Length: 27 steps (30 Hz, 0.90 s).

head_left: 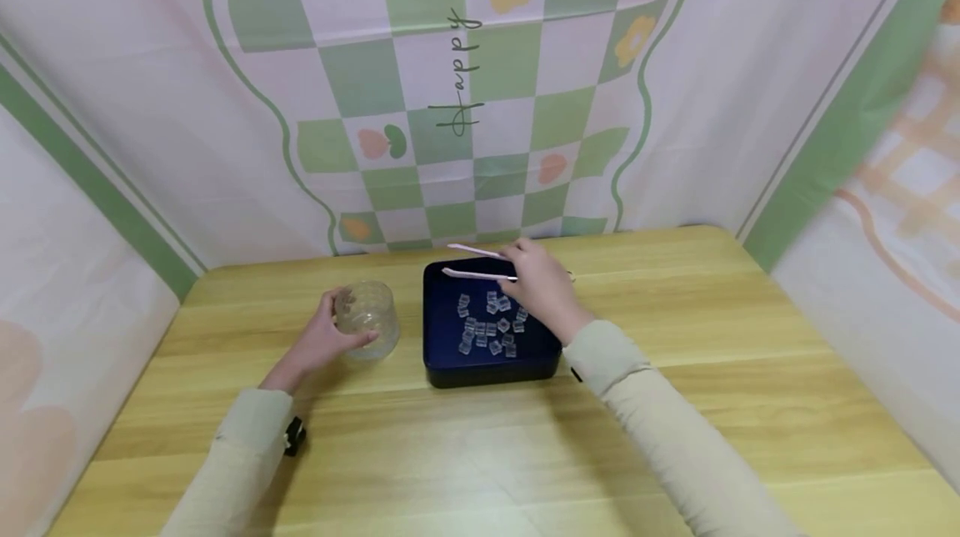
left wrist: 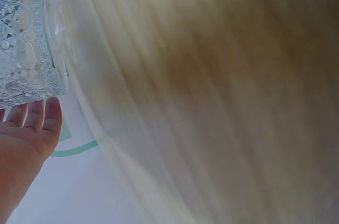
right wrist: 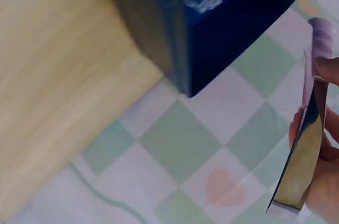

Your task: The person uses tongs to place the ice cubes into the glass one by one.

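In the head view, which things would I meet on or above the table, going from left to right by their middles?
Left sleeve → left hand → glass → tray → right hand → right sleeve.

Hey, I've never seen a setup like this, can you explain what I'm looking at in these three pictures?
There's no machine here: a person is working with two bare hands. The wide picture comes from a camera worn on the head, looking forward and down. The other two come from cameras on the left and right wrists, so they look tilted and close.

On the wood-grain table sits a dark blue tray holding small clear cubes; I can't tell whether they're ice or plastic. The left hand holds a clear patterned glass beside the tray. The right hand holds pink-tipped tongs, their arms apart, over the tray.
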Available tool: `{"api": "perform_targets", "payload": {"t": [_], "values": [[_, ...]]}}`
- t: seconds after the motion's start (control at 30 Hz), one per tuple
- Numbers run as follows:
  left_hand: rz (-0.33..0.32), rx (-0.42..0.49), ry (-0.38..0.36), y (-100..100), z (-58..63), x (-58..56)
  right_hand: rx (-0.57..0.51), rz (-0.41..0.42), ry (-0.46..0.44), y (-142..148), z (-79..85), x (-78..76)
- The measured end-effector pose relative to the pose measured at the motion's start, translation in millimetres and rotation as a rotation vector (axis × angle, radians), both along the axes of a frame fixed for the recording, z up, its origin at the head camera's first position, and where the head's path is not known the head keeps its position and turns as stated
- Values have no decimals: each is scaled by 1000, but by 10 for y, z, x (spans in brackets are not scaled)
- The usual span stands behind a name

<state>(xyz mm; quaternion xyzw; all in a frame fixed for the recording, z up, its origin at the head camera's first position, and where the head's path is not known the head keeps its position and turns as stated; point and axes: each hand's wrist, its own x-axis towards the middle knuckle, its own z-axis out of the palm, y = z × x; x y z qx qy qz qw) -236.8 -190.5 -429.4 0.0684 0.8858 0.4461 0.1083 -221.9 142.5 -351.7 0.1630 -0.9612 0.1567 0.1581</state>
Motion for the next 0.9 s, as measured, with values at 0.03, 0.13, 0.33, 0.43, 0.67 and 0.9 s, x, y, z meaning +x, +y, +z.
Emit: {"api": "perform_targets", "payload": {"t": [0.03, 0.13, 0.33, 0.43, 0.67, 0.9], "values": [[-4, -1, 1, -3, -2, 0, 11, -6, -7, 37, -9, -1], [-9, -6, 2, -10, -6, 3, 58, -15, -26, 133, -39, 6], [-7, -10, 1, -10, -15, 11, 112, -31, -89, 247, -103, 21], [-2, -11, 3, -11, -18, 10, 128, -43, -109, 292, -130, 27], [6, -23, -2, -1, -9, 8, 128, -48, -171, 378, -95, 46], [11, -17, -14, -1, -17, 8, 170, -46, -233, 455, -49, 42]]}}
